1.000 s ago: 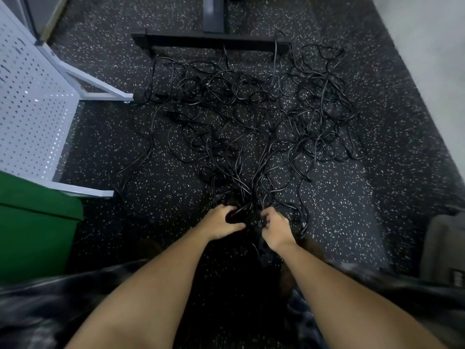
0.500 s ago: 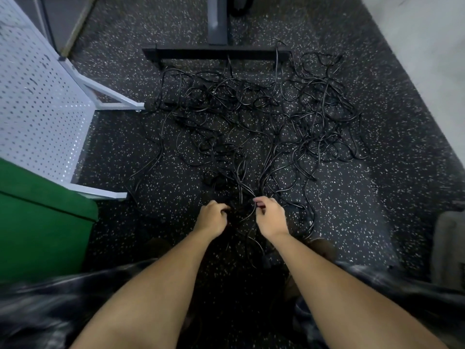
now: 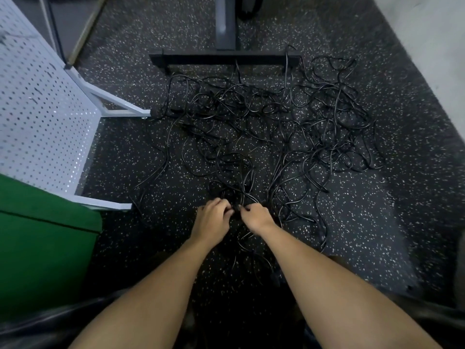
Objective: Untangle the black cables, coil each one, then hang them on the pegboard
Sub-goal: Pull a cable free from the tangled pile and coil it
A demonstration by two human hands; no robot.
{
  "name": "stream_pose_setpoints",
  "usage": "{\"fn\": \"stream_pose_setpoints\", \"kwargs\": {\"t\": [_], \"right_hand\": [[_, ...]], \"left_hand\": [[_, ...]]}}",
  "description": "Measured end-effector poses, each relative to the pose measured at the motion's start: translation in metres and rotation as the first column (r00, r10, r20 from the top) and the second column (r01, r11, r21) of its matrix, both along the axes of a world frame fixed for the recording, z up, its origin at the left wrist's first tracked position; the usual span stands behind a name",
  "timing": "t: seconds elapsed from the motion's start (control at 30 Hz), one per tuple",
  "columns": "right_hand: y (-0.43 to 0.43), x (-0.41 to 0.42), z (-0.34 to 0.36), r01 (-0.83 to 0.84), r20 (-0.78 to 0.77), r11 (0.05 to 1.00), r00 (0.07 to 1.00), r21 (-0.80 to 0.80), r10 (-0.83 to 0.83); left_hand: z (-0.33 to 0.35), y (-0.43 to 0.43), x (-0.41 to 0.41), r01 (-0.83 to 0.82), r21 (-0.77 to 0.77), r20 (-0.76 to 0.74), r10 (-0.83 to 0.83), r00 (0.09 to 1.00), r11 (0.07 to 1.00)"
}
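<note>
- The black cables [image 3: 276,137] sprawled in one tangle on the speckled floor [image 3: 415,197], from the black stand foot [image 3: 224,59] down to my hands.
- Bare floor lay open to the tangle's right; the white pegboard [image 3: 37,117] and a green bin [image 3: 42,243] crowded the left, both cut off.
- My left hand [image 3: 212,217] and right hand [image 3: 255,217] curled round strands at the near edge; my fingers hid which ones.
- Loops ran every way.

You have one heap of black cables [image 3: 322,149], too knotted to count singly. Left of the heap: one white pegboard [image 3: 37,117] and one green box [image 3: 45,248]. Beyond it: one dark stand foot [image 3: 224,59]. At its near edge: two hands, left hand [image 3: 212,220] and right hand [image 3: 255,217].
</note>
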State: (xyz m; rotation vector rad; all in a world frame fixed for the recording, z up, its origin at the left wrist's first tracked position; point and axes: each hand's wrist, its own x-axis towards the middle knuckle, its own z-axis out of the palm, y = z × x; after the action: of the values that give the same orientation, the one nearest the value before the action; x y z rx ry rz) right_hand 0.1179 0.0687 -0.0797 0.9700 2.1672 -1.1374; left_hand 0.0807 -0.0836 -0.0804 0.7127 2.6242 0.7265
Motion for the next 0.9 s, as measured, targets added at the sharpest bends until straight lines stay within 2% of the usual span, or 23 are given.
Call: {"fn": "stream_pose_setpoints", "kwargs": {"t": [0.17, 0.33, 0.5, 0.63, 0.83, 0.9], "right_hand": [[0.003, -0.020, 0.030, 0.204, 0.002, 0.956, 0.978, -0.210, -0.208], [0.013, -0.030, 0.082, 0.308, -0.047, 0.873, 0.935, -0.378, -0.351], [0.017, -0.039, 0.155, 0.207, -0.194, 0.865, 0.926, -0.457, -0.324], [0.026, -0.050, 0.217, 0.115, -0.306, 0.909, 0.919, -0.400, -0.250], [0.047, -0.048, 0.313, -0.072, -0.400, 0.947, 0.914, -0.314, -0.064], [0.053, -0.047, 0.339, -0.129, -0.441, 0.941, 0.897, -0.312, -0.023]], "left_hand": [[0.037, 0.002, -0.012, -0.014, 0.021, 0.024, 0.013, 1.000, 1.000], [0.089, 0.007, -0.033, -0.030, 0.061, 0.171, 0.019, 0.985, 0.998], [0.158, 0.011, -0.058, -0.023, 0.052, 0.188, 0.013, 0.982, 0.998], [0.212, 0.013, -0.077, -0.071, 0.108, 0.122, 0.058, 0.991, 0.992], [0.284, 0.017, -0.095, 0.083, 0.218, 0.110, -0.109, 0.988, 0.972], [0.306, 0.018, -0.102, 0.136, 0.243, 0.037, -0.149, 0.988, 0.960]]}}
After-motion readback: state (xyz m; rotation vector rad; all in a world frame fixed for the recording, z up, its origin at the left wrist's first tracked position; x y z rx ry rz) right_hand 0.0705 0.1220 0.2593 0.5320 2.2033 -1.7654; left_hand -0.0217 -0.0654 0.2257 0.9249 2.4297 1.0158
